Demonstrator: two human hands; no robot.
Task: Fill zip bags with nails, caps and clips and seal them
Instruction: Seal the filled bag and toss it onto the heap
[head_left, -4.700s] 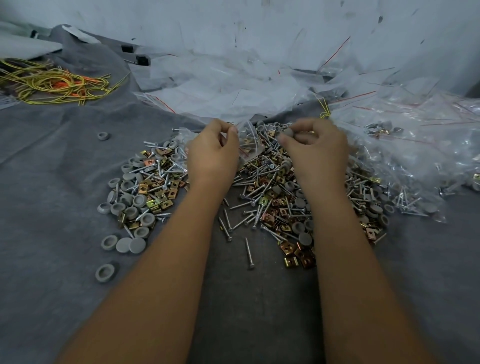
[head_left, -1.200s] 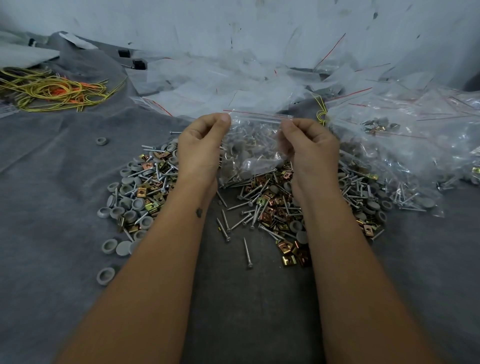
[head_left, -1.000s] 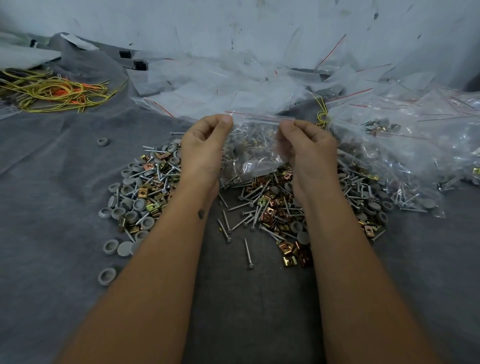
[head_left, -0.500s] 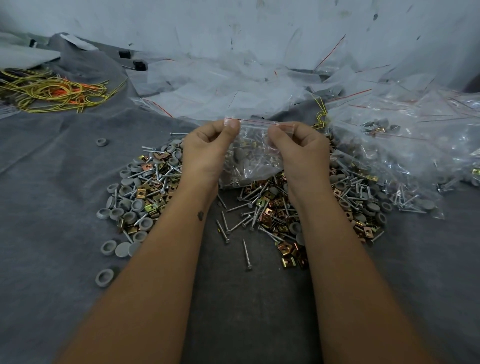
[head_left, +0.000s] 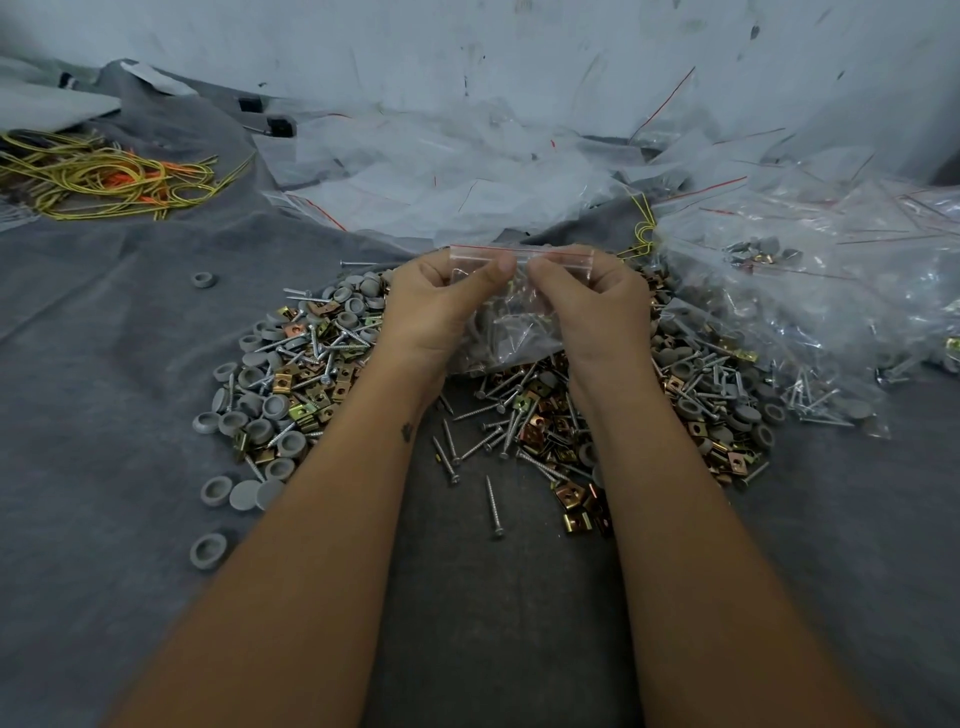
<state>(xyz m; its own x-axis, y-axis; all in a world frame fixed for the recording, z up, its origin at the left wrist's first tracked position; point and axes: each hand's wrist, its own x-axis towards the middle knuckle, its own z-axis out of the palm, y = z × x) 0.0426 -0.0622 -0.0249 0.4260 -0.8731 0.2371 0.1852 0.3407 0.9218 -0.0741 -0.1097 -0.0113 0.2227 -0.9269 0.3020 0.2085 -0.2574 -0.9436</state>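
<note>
While both hands pinch strip, zip bag (head_left: 511, 332) holds nails.

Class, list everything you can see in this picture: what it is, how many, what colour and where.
zip bag: one, clear with red strip, held up centre
nails: many, silver, centre heap
caps: many, grey, mostly left of heap
clips: many, brass and copper, in heap
filled bags: several, clear, right
empty bags: many, clear, behind
wire ties: bundle, yellow and orange, far left
cloth: one, grey, underneath
left hand: pinches strip
right hand: pinches strip
</note>
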